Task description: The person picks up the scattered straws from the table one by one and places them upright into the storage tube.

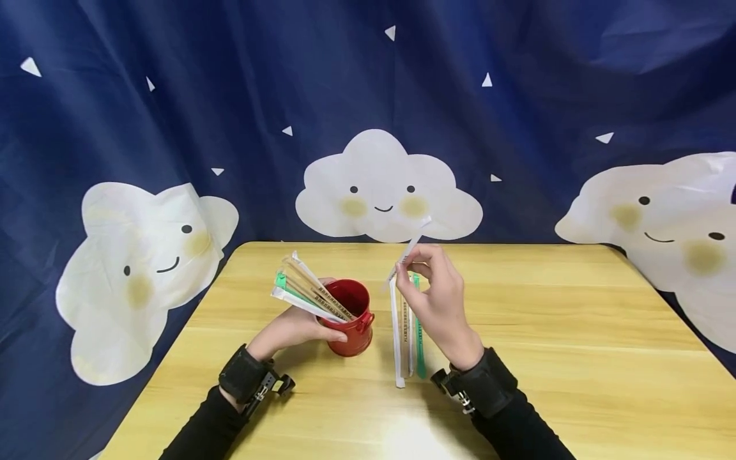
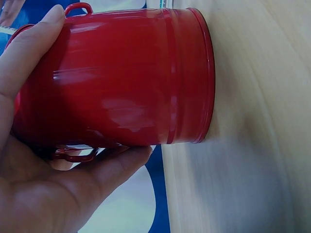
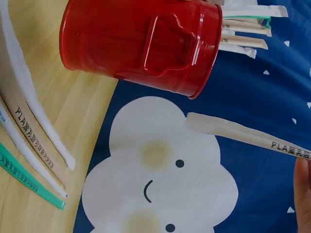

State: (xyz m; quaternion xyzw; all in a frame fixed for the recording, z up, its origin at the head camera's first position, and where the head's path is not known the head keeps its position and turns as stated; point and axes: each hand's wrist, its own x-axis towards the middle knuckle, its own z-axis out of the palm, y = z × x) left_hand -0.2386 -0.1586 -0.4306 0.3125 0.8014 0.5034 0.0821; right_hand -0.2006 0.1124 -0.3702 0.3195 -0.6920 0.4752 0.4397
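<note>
My left hand (image 1: 296,332) grips a red metal bucket (image 1: 352,344) with small side handles, its thumb along the near side. Several paper-wrapped straws (image 1: 310,292), white, brown and green, stand in the bucket and lean left over its rim. Between thumb and fingers, my right hand (image 1: 439,303) pinches a single wrapped straw (image 3: 233,130) with printed lettering, raised to the right of the bucket. Below that hand lie a white straw (image 1: 397,345), a brown straw (image 3: 29,131) and a green straw (image 1: 420,354) on the table, roughly side by side with another white one.
The light wooden table (image 1: 575,358) has its far edge against a dark blue curtain (image 1: 517,64) printed with white clouds and small triangles. Black straps with small cameras (image 1: 485,383) sit on both wrists.
</note>
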